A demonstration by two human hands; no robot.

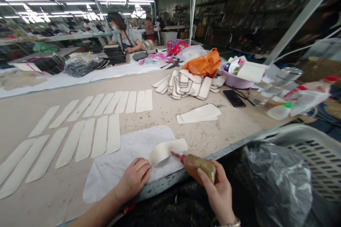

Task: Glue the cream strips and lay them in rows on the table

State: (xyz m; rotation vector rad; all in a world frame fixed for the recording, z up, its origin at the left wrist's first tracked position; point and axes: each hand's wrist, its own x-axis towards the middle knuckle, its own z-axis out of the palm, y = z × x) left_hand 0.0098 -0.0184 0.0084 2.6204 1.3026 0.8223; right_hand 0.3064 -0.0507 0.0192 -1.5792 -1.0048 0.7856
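Note:
In my right hand [217, 188] is a glue bottle [198, 167], a squeeze bottle of amber liquid with a red nozzle. It is tilted, and the nozzle tip meets or nearly meets the edge of a curved cream strip [166, 149]. My left hand [136, 176], fingers bent together, grips the near left end of that strip. Beneath the strip a white cloth [112, 170] lies at the table edge. Two rows of similar flat cream strips [86, 138] cover the left part of the table [149, 122].
A pile of padded cream pieces [186, 84] sits behind, near an orange bag [204, 64]. Two loose strips [198, 114], scissors [217, 105] and a phone [234, 98] lie right. A plastic basket [314, 149] stands beside the table. Another person [122, 35] sits across.

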